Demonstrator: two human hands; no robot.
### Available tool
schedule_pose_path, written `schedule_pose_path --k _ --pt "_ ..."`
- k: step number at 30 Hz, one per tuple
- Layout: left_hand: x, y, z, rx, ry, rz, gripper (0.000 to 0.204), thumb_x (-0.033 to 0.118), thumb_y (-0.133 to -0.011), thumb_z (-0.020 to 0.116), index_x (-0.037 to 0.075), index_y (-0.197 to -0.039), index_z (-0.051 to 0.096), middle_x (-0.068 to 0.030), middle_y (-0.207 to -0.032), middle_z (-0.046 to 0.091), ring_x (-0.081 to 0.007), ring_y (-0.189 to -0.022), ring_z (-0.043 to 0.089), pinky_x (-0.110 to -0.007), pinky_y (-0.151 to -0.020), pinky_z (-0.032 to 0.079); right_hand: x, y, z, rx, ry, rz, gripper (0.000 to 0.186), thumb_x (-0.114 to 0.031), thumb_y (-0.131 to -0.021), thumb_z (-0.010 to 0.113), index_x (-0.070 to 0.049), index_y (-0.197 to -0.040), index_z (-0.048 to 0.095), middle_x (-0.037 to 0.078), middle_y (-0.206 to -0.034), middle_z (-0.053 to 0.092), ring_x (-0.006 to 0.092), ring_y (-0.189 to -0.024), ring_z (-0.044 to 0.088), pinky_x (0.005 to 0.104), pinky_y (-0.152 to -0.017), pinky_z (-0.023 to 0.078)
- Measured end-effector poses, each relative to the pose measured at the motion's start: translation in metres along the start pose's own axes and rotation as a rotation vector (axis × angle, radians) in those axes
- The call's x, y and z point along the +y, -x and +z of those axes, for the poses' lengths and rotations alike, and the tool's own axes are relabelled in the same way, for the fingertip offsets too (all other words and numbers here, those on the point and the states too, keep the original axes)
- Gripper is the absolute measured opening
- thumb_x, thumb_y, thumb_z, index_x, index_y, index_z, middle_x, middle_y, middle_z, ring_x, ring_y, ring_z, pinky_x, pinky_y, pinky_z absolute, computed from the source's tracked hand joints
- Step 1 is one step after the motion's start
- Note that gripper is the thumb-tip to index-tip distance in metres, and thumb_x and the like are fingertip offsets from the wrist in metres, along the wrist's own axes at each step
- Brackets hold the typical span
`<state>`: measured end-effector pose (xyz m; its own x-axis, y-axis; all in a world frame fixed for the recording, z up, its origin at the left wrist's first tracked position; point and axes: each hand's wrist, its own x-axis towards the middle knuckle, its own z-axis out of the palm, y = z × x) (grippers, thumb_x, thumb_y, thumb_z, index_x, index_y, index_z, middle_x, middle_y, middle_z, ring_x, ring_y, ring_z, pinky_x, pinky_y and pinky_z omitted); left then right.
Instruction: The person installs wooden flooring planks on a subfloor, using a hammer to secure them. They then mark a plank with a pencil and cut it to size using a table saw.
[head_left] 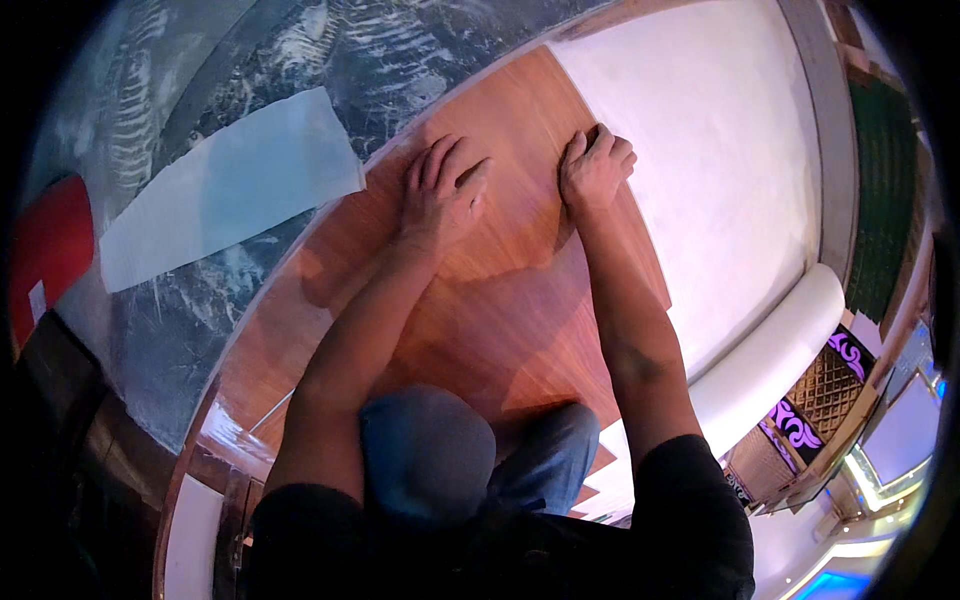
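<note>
Brown wood-look flooring planks (520, 110) spread out before my knees, with a curved left edge. My left hand (443, 195) lies on the planks near that curved edge, its fingers bent a little and apart. At the planks' right edge, my right hand (597, 172) has its fingers curled over the border, the thumb on the plank side. Beyond this edge a white underlay sheet (720, 130) covers the floor. How far the right fingertips reach under the edge is hidden.
To the left, a loose white sheet piece (235, 190) lies on the dark, dusty floor (390, 70). A red object (52, 250) is at the far left. The white underlay ends in a roll (770, 340) at right. Beyond it are purple-patterned panels (795, 425) and green material (882, 190).
</note>
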<state>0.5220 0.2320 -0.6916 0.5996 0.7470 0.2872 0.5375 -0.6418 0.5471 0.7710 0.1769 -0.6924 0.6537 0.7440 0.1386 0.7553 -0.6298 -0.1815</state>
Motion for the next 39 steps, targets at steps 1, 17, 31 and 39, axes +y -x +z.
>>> schedule_pose_path --k 1,17,31,39 --pt "0.0 0.002 -0.001 -0.024 0.009 -0.009 0.042 0.018 -0.083 0.082 0.023 -0.124 0.078 -0.0123 -0.149 0.055 -0.0348 -0.144 0.049 -0.057 -0.114 0.043 0.001 0.001 0.001 0.007 0.016 -0.006 0.046 -0.037 -0.101 0.063 -0.002 -0.131 0.063 0.026 -0.131 0.057 0.0448 -0.123 0.051 0.0609 -0.108 0.039" --pt "-0.033 0.048 -0.035 -0.092 0.169 0.069 0.045 0.025 -0.088 0.073 0.017 -0.132 0.072 -0.0124 -0.147 0.058 -0.0352 -0.143 0.048 -0.055 -0.118 0.036 0.03 0.36 -0.086 -0.609 0.159 -0.318 0.093 -0.051 -0.103 0.058 0.005 -0.167 0.021 0.027 -0.176 0.016 0.0469 -0.162 0.015 0.0599 -0.132 0.011" --pt "-0.055 0.486 -0.318 -0.498 -0.329 -0.8 0.087 0.032 -0.076 0.091 0.004 -0.148 0.051 -0.0193 -0.155 0.048 -0.0413 -0.143 0.045 -0.053 -0.119 0.039 0.039 0.388 -0.115 -0.695 0.08 -0.222 0.1 -0.052 -0.099 0.067 0.007 -0.166 0.021 0.031 -0.174 0.018 0.0513 -0.159 0.02 0.0592 -0.129 0.023" --pt "-0.136 0.512 -0.323 -0.195 0.262 -0.408 0.032 0.026 -0.086 0.088 0.008 -0.094 0.062 -0.0104 -0.094 0.063 -0.0272 -0.091 0.061 -0.043 -0.084 0.05 0.073 0.447 -0.068 -0.431 -0.218 -0.114 0.061 -0.043 -0.1 0.066 -0.003 -0.146 0.059 0.027 -0.161 0.045 0.0509 -0.145 0.045 0.0538 -0.119 0.042"
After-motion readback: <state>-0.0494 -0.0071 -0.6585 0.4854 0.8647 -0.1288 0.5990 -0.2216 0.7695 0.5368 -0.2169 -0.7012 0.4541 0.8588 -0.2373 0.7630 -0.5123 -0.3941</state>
